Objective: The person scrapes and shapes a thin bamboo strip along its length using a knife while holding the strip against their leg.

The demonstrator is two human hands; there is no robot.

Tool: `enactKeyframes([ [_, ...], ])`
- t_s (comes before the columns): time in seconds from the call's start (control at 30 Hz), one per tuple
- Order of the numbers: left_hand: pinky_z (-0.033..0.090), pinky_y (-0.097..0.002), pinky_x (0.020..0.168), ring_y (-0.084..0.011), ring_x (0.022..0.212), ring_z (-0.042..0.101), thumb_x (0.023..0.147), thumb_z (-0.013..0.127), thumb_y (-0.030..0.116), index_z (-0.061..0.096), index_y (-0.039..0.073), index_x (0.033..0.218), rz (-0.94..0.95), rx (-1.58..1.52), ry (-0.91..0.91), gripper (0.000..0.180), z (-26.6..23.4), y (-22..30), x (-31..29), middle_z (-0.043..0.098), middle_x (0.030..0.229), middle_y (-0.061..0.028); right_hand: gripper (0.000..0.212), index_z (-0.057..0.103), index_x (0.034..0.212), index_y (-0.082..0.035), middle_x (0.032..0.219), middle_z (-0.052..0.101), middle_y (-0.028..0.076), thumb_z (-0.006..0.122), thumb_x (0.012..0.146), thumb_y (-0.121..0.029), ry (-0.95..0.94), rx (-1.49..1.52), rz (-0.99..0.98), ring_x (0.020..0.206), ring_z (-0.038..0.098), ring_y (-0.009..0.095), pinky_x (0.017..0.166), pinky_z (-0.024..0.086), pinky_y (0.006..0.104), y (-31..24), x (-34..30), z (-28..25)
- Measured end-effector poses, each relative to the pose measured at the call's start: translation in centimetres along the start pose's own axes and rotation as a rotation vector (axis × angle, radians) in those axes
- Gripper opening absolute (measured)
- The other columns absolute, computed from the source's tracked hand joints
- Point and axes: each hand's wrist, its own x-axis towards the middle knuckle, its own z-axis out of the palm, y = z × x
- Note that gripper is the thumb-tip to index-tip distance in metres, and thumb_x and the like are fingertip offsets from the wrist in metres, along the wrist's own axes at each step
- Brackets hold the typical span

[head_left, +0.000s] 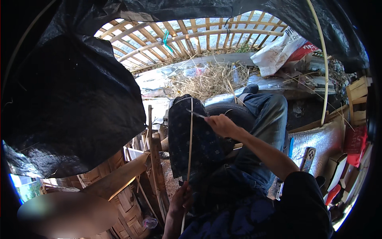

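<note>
A long, pale bamboo strip (pixel 191 139) runs nearly upright over dark patterned cloth (pixel 177 147) that lies across my left leg. Low in the picture, my left hand (pixel 181 197) is closed around the strip's lower part. My right hand (pixel 223 124) grips a small knife (pixel 197 114), its handle mostly hidden in the fist. The thin blade points left and crosses the strip near its upper end; whether it touches cannot be made out. My right leg, in blue jeans (pixel 272 115), is bent to the right.
Beyond my legs lies a heap of dry shavings (pixel 211 79) before a slatted bamboo fence (pixel 191 38). Black plastic sheeting (pixel 75 103) hangs at left. Wooden posts (pixel 157 175) stand close on the left. A phone (pixel 308 159) lies at right, near a red bag (pixel 355 145).
</note>
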Motion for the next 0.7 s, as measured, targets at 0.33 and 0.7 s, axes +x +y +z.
enactKeyframes([
  [0.33,0.023,-0.0201,0.030,-0.0052,0.034,0.029,0.094,0.043,0.035,0.049,0.012,0.078,0.033,0.082,0.069,0.029,0.2,-1.1,-1.5,0.033,0.051,0.0061,0.061,0.060,0.079,0.003,0.076,0.058,0.027,0.025,0.094,-0.045,0.020,-0.114,0.229,0.079,0.054,0.046,0.077,0.043,0.0500,4.2,5.7,-0.4],
  [0.7,0.024,-0.0198,0.033,-0.0031,0.038,0.035,0.094,0.044,0.034,0.052,0.005,0.081,0.207,0.551,-0.029,0.032,7.4,3.5,5.9,0.037,0.053,0.0057,0.023,0.054,0.082,0.000,0.070,0.061,0.005,0.061,0.086,-0.022,0.121,1.095,0.293,0.058,0.060,0.011,0.053,0.051,0.0240,-5.6,-4.3,-1.4],
])
